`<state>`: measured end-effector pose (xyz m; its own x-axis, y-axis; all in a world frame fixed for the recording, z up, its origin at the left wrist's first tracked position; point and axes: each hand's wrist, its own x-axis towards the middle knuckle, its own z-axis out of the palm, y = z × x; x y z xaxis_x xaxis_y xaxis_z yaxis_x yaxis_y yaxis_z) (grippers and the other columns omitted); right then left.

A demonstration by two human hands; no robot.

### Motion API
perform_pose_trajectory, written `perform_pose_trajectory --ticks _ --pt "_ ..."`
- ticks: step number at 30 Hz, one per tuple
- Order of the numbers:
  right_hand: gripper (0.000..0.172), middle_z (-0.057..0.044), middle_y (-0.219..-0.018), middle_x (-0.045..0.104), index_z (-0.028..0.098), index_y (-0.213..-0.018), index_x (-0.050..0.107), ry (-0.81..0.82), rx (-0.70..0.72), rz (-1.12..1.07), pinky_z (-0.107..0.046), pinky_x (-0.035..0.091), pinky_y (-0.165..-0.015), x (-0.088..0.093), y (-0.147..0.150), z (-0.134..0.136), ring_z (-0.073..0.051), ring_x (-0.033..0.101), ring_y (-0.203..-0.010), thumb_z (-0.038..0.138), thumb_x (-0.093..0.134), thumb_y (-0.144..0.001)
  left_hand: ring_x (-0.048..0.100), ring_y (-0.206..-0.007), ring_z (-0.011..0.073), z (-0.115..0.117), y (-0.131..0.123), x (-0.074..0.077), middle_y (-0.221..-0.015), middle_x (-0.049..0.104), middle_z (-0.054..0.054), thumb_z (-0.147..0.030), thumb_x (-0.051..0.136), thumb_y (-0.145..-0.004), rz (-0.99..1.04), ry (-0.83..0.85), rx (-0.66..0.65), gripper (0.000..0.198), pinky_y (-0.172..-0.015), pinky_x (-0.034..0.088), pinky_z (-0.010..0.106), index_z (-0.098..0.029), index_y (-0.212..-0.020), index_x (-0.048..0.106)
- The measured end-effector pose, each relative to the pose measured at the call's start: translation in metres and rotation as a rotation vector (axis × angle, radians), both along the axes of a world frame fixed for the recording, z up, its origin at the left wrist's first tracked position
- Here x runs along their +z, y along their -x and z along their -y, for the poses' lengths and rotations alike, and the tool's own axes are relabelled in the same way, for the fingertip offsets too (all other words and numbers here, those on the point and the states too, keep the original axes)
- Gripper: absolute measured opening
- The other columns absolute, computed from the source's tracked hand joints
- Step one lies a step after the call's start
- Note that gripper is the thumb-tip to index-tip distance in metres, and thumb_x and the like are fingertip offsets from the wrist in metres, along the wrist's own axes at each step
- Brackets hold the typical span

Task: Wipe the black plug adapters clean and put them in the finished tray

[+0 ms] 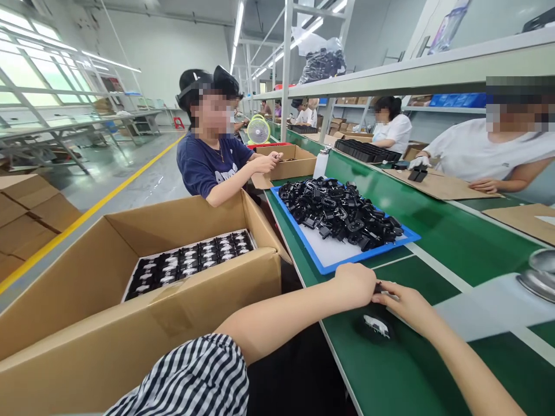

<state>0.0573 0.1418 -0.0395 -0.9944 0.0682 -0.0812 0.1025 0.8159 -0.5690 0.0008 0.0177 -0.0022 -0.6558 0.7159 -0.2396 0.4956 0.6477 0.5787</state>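
Observation:
My left hand (pixel 355 284) and my right hand (pixel 405 305) meet over the green bench (pixel 442 231), both closed around a small black part (pixel 379 287) pinched between them. Just below my hands a black round part with a silver insert (pixel 376 327) lies on the bench. Beyond my hands, a blue-rimmed white tray (pixel 342 252) carries a heap of black plastic parts (pixel 338 211).
At my left stands a large open cardboard box (pixel 130 300) with rows of black parts (pixel 191 260) inside. A person in a navy shirt (pixel 208 162) works at a smaller box (pixel 290 162). Other people in white shirts (pixel 477 150) sit across the bench. A metal object (pixel 540 274) sits at the right edge.

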Motion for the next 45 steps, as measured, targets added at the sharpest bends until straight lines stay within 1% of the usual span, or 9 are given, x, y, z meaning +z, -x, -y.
perform_pose_trajectory --ticks 5,10,14,21,26,30,36,43,45 --pt "0.046 -0.005 -0.094 0.056 0.019 -0.098 0.052 0.031 -0.032 -0.085 -0.034 0.041 -0.073 -0.011 -0.010 0.014 -0.023 0.053 -0.079 0.047 0.035 -0.066 0.055 -0.070 0.0223 0.018 0.033 0.010 -0.070 0.060 0.008 -0.019 0.067 -0.049 -0.237 0.104 -0.070 0.018 -0.065 0.045 0.030 -0.012 -0.065 0.061" --pt "0.046 -0.007 -0.101 0.052 0.015 -0.098 0.052 0.037 0.062 -0.094 -0.036 0.036 -0.082 -0.004 -0.014 0.027 -0.024 0.046 -0.094 0.046 0.034 -0.069 0.038 -0.103 0.0241 0.021 0.106 0.022 -0.114 0.042 0.012 -0.006 0.034 -0.073 -0.590 0.022 0.160 0.037 -0.082 0.035 0.039 -0.015 -0.108 0.044" --pt "0.050 -0.007 -0.106 0.049 0.016 -0.106 0.046 0.125 -0.008 -0.087 -0.036 0.034 -0.084 0.007 -0.019 0.010 -0.023 0.044 -0.097 0.047 0.036 -0.068 0.028 -0.111 0.0206 0.014 0.139 0.010 -0.122 0.034 0.005 -0.002 0.037 -0.071 -0.708 -0.056 0.117 0.042 -0.089 0.029 0.038 -0.021 -0.108 0.042" --pt "0.045 -0.007 -0.101 0.052 0.018 -0.101 0.047 0.218 -0.174 -0.224 -0.038 0.036 -0.081 0.025 -0.030 -0.015 -0.023 0.049 -0.088 0.047 0.042 -0.066 0.042 -0.098 0.0204 0.018 0.159 -0.003 -0.105 0.046 0.010 -0.005 0.031 -0.075 -0.718 -0.192 0.238 0.035 -0.081 0.035 0.034 -0.016 -0.105 0.045" --pt "0.039 -0.006 -0.097 0.052 0.018 -0.101 0.045 0.248 -0.217 -0.424 -0.035 0.040 -0.074 0.034 -0.037 0.003 -0.019 0.051 -0.082 0.039 0.043 -0.068 0.047 -0.090 0.0138 0.021 0.122 0.012 -0.101 0.049 0.008 -0.016 0.027 -0.080 -0.560 -0.446 0.346 0.029 -0.074 0.040 0.024 -0.012 -0.101 0.046" --pt "0.044 -0.005 -0.090 0.052 0.020 -0.112 0.039 0.113 -0.158 -0.543 -0.030 0.043 -0.064 0.035 -0.049 0.030 -0.016 0.051 -0.070 0.036 0.045 -0.070 0.050 -0.066 0.0086 0.023 0.042 0.015 -0.079 0.054 0.003 -0.019 0.042 -0.073 0.194 -0.875 0.214 0.017 -0.050 0.040 0.016 -0.012 -0.084 0.053" --pt "0.023 -0.003 -0.073 0.053 0.020 -0.088 0.056 -0.097 -0.166 -0.681 -0.026 0.043 -0.056 0.023 -0.073 0.043 -0.012 0.047 -0.056 0.034 0.044 -0.074 0.047 -0.049 0.0041 0.032 -0.033 -0.011 -0.061 0.050 -0.001 -0.021 0.052 -0.067 0.824 -0.816 0.068 0.009 -0.044 0.038 0.015 -0.012 -0.070 0.051" --pt "0.014 0.001 -0.077 0.056 0.023 -0.081 0.055 -0.092 -0.195 -0.444 -0.027 0.041 -0.056 0.003 -0.080 0.050 -0.016 0.049 -0.066 0.029 0.050 -0.070 0.052 -0.074 0.0123 0.055 -0.033 -0.024 -0.082 0.058 0.001 -0.019 0.038 -0.073 -0.048 -0.517 0.024 0.020 -0.072 0.041 0.026 -0.017 -0.082 0.056" --pt "0.013 0.001 -0.074 0.056 0.023 -0.080 0.054 -0.068 -0.223 -0.403 -0.026 0.040 -0.055 -0.001 -0.079 0.053 -0.015 0.049 -0.065 0.028 0.050 -0.069 0.053 -0.077 0.0136 0.061 -0.034 -0.027 -0.083 0.058 0.001 -0.018 0.040 -0.070 -0.119 -0.393 -0.057 0.027 -0.073 0.040 0.026 -0.019 -0.094 0.052"
